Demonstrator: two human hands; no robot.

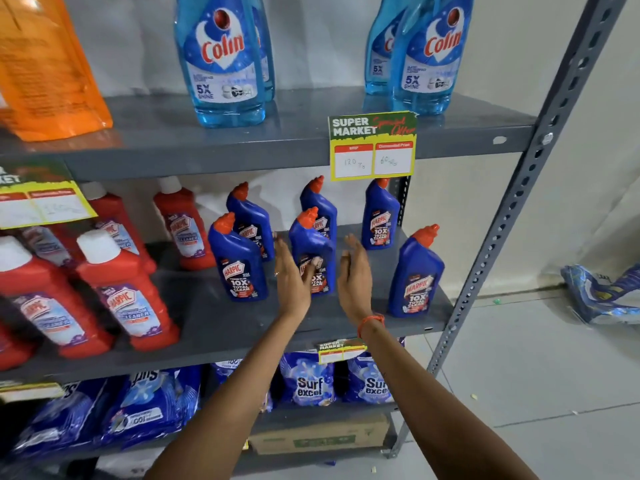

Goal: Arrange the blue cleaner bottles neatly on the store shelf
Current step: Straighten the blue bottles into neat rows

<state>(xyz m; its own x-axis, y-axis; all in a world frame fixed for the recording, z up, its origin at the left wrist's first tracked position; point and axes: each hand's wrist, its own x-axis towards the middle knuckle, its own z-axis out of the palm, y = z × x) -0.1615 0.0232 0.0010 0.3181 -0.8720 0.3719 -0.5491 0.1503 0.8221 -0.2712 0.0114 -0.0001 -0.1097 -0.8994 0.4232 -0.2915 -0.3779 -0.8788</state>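
1. Reaching in from below, I see both my forearms stretched toward the middle shelf, an orange band on the right wrist.
2. My left hand is spread flat, fingers straight, against the left side of the centre blue bottle; whether it presses on it I cannot tell.
3. My right hand is flat and wide too, just beside that bottle's right flank, holding nothing.
4. Another blue bottle stands near the shelf's front right edge, one stands left of my hands.
5. Farther back, three blue bottles stand upright in a loose row.
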